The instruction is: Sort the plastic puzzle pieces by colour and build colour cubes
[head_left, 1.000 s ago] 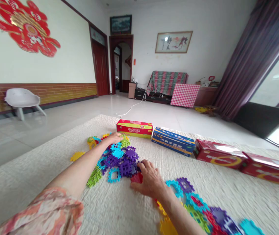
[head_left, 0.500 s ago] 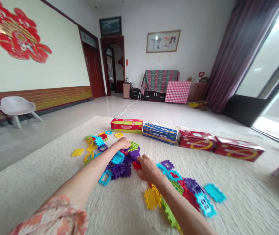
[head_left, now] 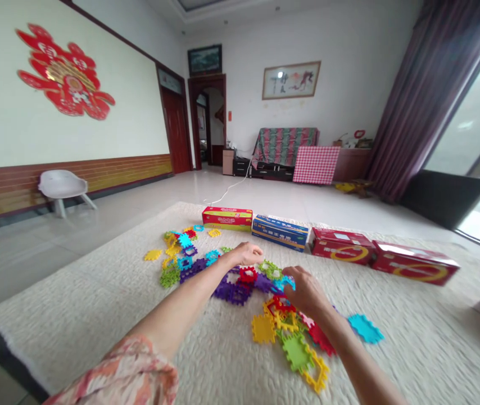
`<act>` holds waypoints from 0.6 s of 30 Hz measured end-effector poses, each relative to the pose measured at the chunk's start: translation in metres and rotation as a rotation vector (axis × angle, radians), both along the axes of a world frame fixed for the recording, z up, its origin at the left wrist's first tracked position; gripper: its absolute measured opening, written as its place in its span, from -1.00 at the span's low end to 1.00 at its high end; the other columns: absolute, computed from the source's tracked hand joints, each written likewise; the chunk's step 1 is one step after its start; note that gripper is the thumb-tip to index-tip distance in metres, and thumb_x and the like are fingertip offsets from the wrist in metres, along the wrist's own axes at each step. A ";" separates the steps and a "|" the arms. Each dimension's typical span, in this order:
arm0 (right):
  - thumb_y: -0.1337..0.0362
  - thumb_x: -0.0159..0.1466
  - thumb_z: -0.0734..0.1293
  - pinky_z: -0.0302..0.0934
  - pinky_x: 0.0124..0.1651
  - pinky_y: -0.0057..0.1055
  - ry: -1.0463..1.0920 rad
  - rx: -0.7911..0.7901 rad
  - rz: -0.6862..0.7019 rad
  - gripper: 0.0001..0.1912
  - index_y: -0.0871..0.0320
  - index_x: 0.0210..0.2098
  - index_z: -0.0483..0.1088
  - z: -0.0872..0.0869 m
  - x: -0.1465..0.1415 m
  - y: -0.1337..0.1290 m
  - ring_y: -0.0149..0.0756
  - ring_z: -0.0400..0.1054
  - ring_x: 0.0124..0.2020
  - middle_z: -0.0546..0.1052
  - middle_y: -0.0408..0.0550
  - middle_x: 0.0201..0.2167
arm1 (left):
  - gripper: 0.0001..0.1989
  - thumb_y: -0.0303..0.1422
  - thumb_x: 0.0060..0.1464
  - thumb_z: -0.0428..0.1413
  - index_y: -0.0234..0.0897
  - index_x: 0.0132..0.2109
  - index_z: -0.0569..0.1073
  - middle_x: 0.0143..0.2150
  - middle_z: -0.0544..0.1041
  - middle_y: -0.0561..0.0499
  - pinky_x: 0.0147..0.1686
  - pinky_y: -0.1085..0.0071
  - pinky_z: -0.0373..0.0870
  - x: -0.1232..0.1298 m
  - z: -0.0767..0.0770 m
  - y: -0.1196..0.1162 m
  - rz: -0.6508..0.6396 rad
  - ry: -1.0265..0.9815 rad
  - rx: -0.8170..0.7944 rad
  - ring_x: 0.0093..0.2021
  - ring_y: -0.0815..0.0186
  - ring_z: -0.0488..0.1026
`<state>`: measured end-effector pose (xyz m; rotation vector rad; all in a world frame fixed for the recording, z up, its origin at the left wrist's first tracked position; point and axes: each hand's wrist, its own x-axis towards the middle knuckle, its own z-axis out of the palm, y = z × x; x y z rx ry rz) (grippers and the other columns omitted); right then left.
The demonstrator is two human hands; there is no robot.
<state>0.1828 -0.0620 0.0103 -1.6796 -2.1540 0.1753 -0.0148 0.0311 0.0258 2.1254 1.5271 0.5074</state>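
1. Green tile: 1 o'clock on our mat.
2. Our right hand, 1 o'clock: fingers bent at cyan tile; can't tell if gripping.
3. Our left hand, 12: fingers curled, grip unclear.
4. Blue box: 12–1, beyond.

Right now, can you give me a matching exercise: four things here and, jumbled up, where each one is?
1. White chair
2. Blue box
3. Checked cloth
4. Right hand

A. At a cyan plastic piece
B. Beside a green-and-pink cloth
C. Near the left wall
D. On the carpet, between two other boxes

Pairs: 1-C, 2-D, 3-B, 4-A
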 end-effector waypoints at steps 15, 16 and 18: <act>0.49 0.15 0.15 0.18 0.01 -0.42 0.052 -0.005 0.335 -0.60 0.19 -0.06 0.41 -0.023 -0.140 0.095 -0.26 0.39 -0.05 0.50 0.03 -0.06 | -0.63 -0.35 0.17 -0.09 -0.18 0.03 0.50 0.01 0.55 0.09 -0.02 0.52 0.30 -0.264 -0.005 0.061 0.707 0.130 0.266 0.04 0.28 0.44; 0.50 0.15 0.15 0.17 0.03 -0.41 0.053 -0.010 0.355 -0.58 0.19 -0.04 0.40 -0.025 -0.151 0.107 -0.26 0.38 -0.03 0.48 0.04 -0.03 | -0.64 -0.34 0.15 -0.06 -0.16 0.01 0.51 0.01 0.55 0.11 -0.03 0.55 0.30 -0.271 -0.007 0.072 0.675 0.155 0.234 0.04 0.29 0.44; 0.51 0.15 0.14 0.16 0.07 -0.40 0.055 -0.015 0.398 -0.54 0.19 0.01 0.37 -0.030 -0.172 0.131 -0.27 0.34 0.03 0.45 0.04 0.04 | -0.66 -0.33 0.10 -0.01 -0.13 -0.01 0.52 0.02 0.55 0.12 -0.02 0.58 0.28 -0.278 -0.011 0.095 0.596 0.201 0.177 0.05 0.31 0.44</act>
